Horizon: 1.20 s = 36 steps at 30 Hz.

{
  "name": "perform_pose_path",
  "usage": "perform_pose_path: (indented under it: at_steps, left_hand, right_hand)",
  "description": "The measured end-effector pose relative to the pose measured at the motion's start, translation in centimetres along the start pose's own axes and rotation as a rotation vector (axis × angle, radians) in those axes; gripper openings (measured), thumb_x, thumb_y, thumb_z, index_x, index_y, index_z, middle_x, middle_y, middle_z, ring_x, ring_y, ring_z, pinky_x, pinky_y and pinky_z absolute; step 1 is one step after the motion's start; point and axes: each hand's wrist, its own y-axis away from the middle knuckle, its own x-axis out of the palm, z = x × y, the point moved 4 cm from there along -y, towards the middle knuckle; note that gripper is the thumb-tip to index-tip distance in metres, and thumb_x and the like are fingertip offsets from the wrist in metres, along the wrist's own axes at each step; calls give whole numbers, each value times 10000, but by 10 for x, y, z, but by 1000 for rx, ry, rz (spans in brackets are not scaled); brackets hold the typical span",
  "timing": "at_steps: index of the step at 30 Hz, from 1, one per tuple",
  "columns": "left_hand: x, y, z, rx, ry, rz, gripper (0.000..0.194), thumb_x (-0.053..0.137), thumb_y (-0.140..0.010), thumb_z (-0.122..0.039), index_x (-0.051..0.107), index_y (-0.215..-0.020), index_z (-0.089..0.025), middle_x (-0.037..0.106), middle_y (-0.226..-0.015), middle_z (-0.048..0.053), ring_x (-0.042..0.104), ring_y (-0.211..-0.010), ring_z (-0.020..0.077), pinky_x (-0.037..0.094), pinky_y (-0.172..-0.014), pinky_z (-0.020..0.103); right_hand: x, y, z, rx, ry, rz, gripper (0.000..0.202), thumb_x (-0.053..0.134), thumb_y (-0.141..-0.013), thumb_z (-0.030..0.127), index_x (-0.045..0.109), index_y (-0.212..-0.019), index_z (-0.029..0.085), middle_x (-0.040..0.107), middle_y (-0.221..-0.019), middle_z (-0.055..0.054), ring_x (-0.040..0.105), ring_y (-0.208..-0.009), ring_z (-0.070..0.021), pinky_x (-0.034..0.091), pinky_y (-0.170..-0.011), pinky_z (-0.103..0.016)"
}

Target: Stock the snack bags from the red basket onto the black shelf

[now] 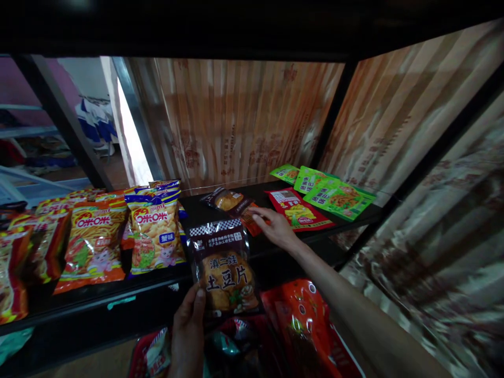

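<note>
My left hand [189, 320] grips the lower left edge of a dark brown bag of potato chips [220, 262], held upright in front of the shelf with its printed front facing me. Farther back, my right hand [275, 227] reaches over the shelf, thumb and fingers pinched at the edge of an orange snack packet [252, 218]. Just behind that packet lies another brown chip bag [227, 200], flat on the shelf. To the right of my fingers is a red snack packet [297, 209], also lying flat.
Upright bags of crab-flavoured snacks [155, 233] and orange snack bags [94, 239] fill the shelf's left side. Several green packets [334, 198] lie at the right. Below, a red basket [136, 362] holds packets, including a large red-orange one [301, 315]. Black posts [334, 113] frame the shelf.
</note>
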Motion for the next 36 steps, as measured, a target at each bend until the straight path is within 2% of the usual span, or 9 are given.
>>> perform_pose_path:
  at_steps: [4, 9, 16, 21, 24, 26, 29, 32, 36]
  left_hand:
    - [0, 6, 6, -51, 5, 2, 358, 675, -694, -414, 702, -964, -181, 708, -1021, 84, 628, -1022, 261, 492, -899, 379]
    - [4, 11, -3, -81, 37, 49, 401, 690, -672, -438, 697, -972, -173, 708, -1023, 86, 634, -1010, 258, 507, -866, 359]
    - [28, -4, -14, -124, 185, 150, 467, 704, -646, -454, 674, -1016, -170, 718, -960, 79, 663, -902, 235, 527, -796, 351]
    - [56, -26, -28, -5, 232, 193, 450, 684, -657, -436, 670, -991, -134, 717, -915, 78, 657, -863, 212, 515, -792, 332]
    - [67, -39, -36, 62, 221, 166, 406, 644, -700, -386, 659, -1009, -122, 706, -955, 81, 645, -873, 194, 501, -804, 315]
    - [72, -46, -42, 106, 188, 134, 367, 616, -723, -364, 664, -994, -121, 702, -966, 79, 638, -872, 184, 494, -805, 304]
    - [79, -53, -54, 178, 150, 104, 315, 596, -729, -337, 678, -951, -128, 705, -924, 59, 634, -836, 173, 495, -771, 286]
    - [85, -59, -65, 241, 147, 89, 284, 569, -734, -321, 683, -914, -133, 704, -865, 37, 628, -790, 164, 498, -716, 270]
    - [88, -67, -74, 293, 163, 52, 282, 557, -736, -317, 684, -918, -143, 702, -849, 27, 627, -788, 163, 499, -727, 272]
  right_hand:
    - [52, -58, 8, -211, 393, 222, 470, 486, -869, 369, 494, -1298, 180, 421, -1414, -127, 276, -1353, -280, 204, -1095, -529]
    - [92, -85, 2, -60, 612, 478, 539, 445, -869, 479, 438, -1348, 231, 255, -1505, -109, 8, -1390, -400, 128, -1048, -636]
    - [71, -72, -32, 3, 712, 438, 529, 428, -871, 442, 383, -1376, 294, 234, -1519, -58, 113, -1382, -389, 176, -1045, -599]
    - [45, -62, -46, 44, 753, 368, 545, 496, -829, 310, 430, -1355, 186, 289, -1493, -102, 145, -1373, -391, 198, -1055, -573]
    - [35, -61, -39, -44, 553, 252, 452, 429, -870, 340, 510, -1284, 177, 400, -1432, -105, 212, -1369, -325, 195, -1075, -549]
    - [29, -58, -31, -61, 271, 128, 424, 358, -904, 400, 586, -1186, 180, 528, -1320, -103, 372, -1292, -275, 274, -1062, -495]
    - [21, -45, -21, 116, -296, -13, 514, 341, -883, 552, 638, -1056, 170, 664, -1070, -104, 580, -1056, -239, 443, -930, -420]
    - [24, -23, -10, 332, -740, 72, 509, 438, -838, 588, 631, -1048, 167, 683, -979, -104, 640, -902, -199, 515, -800, -357]
    - [27, 3, 4, 453, -874, 241, 369, 678, -752, 368, 610, -1082, 217, 683, -999, -53, 643, -869, -158, 534, -750, -308]
